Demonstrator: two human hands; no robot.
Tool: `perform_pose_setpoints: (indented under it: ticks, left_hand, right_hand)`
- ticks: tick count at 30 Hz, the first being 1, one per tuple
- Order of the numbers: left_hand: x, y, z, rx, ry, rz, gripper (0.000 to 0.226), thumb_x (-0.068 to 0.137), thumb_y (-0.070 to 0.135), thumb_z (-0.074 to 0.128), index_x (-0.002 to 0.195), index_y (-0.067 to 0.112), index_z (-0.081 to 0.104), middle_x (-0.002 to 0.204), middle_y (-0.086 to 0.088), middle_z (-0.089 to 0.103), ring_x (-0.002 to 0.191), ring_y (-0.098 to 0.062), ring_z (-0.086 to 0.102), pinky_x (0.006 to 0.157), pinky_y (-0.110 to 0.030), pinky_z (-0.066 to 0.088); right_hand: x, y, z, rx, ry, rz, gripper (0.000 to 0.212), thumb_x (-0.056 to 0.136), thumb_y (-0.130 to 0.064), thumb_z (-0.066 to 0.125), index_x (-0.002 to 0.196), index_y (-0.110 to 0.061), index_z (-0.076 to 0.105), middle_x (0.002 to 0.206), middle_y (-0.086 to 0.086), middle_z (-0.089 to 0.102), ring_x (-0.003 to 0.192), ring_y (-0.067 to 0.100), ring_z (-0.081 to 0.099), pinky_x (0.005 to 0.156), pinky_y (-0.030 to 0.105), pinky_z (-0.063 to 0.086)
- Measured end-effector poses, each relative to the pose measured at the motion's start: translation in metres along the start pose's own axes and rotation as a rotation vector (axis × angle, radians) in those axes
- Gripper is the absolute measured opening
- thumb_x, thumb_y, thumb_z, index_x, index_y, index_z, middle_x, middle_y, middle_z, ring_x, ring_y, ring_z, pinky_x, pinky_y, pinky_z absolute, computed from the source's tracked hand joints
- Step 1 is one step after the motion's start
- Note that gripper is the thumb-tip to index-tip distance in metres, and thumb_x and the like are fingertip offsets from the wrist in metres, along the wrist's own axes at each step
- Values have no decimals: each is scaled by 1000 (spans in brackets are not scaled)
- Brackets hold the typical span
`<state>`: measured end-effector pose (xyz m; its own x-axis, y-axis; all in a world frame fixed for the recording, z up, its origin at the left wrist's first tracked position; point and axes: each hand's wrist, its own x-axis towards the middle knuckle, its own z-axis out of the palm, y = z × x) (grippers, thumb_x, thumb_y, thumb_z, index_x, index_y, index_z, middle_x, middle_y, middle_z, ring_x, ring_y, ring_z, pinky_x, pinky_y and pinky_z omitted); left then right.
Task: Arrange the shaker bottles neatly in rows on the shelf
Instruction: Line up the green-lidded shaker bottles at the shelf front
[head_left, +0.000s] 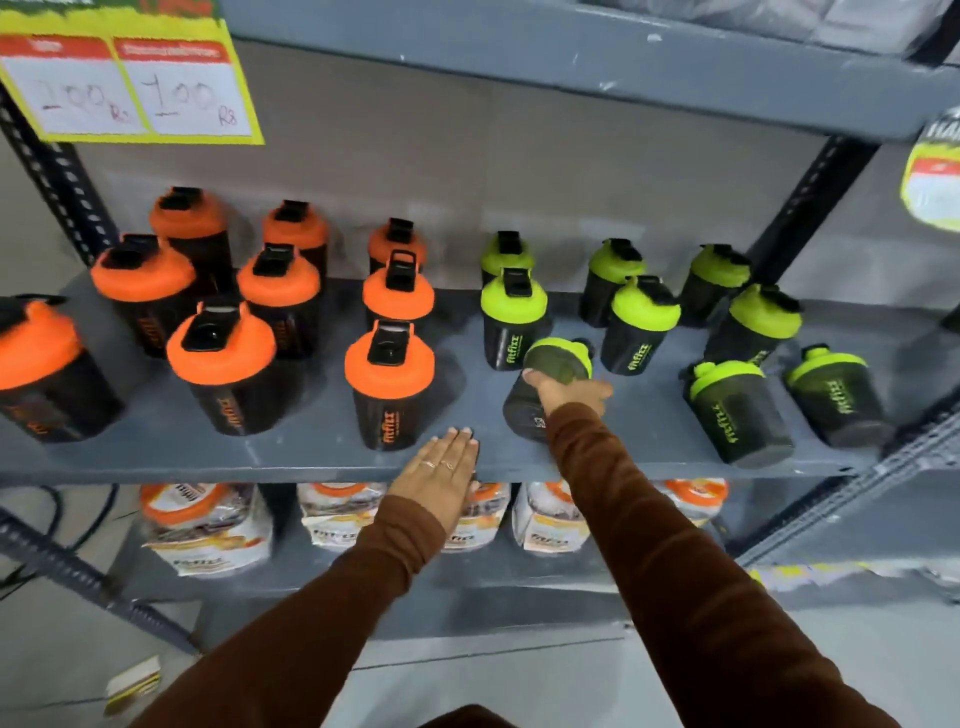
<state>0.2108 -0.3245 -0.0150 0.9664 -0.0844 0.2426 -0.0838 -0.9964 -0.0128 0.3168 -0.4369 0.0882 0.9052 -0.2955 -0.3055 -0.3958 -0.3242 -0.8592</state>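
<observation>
Black shaker bottles stand on a grey metal shelf (291, 454). Several with orange lids (389, 364) fill the left half in rough columns. Several with green lids (513, 299) stand on the right half. My right hand (569, 389) is shut on a green-lidded bottle (556, 361), which is tilted away from me just in front of the left green column. Two more green-lidded bottles (737, 410) stand near the front right. My left hand (439, 475) rests flat and open on the shelf's front edge, next to the front orange bottle, holding nothing.
A yellow price sign (124, 83) hangs at the upper left. Another shelf board (519, 57) runs above. Below, white and orange pouches (208, 525) line the lower shelf. Dark slotted uprights (810, 202) frame the rack. Bare shelf shows between the orange and green groups.
</observation>
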Motion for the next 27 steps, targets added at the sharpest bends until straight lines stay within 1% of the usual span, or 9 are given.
perform_pose_setpoints:
  ticks: [3,7,11,12,13,15,17,20,27]
  left_hand:
    - [2,1,2,7,44,-36,46,73,21,35,102,7,69,105,-7,72,95,-19,68,79,-33,55]
    - [2,3,1,19,90,-62,45,73,19,36,100,7,69,103,-7,72,93,-19,69,77,-34,55]
    - [3,4,1,42,99,-74,45,73,23,37,100,7,69,104,-7,72,94,-19,69,78,-33,55]
    - [3,4,2,37,96,-77,45,72,23,37,100,7,69,104,-7,72,95,-20,68,79,-33,55]
    - [3,4,3,35,99,-79,44,73,22,38,101,7,68,105,-8,71,95,-20,68,79,-34,55]
    - [2,4,5,24,105,-79,42,73,22,41,103,7,67,106,-9,71,97,-21,68,80,-36,54]
    - [1,3,5,31,138,-65,37,72,20,56,104,6,66,106,-10,71,96,-22,68,79,-37,55]
    - [1,3,5,9,132,-69,55,51,17,84,102,5,68,104,-10,71,95,-23,68,77,-38,55]
    - [2,1,6,29,151,-32,38,66,14,66,104,9,68,106,-6,71,96,-19,68,80,-33,54]
  right_hand:
    - [5,0,-5,100,-152,62,93,70,-23,78,133,4,15,137,21,41,121,31,47,99,32,38]
    - [12,15,-8,209,-198,40,87,67,-20,79,130,2,24,131,19,46,108,27,52,84,26,38]
    - [9,32,-8,259,-151,-190,83,66,-8,80,133,-4,31,116,6,50,94,15,48,70,-2,35]
    - [9,34,-7,265,-138,-268,88,61,-5,82,133,-5,32,118,5,51,97,15,50,74,-1,39]
    - [8,36,-5,251,-135,-333,94,56,-6,84,134,-7,31,125,8,50,104,19,51,87,9,44]
    - [5,38,0,134,-127,-422,104,52,-11,87,138,-9,28,136,14,41,124,26,41,107,32,37]
    - [0,41,5,33,-99,-487,101,54,-12,86,137,-7,29,138,16,35,128,30,33,107,32,30]
    - [-6,48,16,24,-61,-498,95,54,-10,85,133,-4,33,136,20,33,127,34,31,108,34,29]
    - [-8,49,25,58,32,-417,98,50,-13,88,129,2,32,128,23,47,121,37,42,106,40,37]
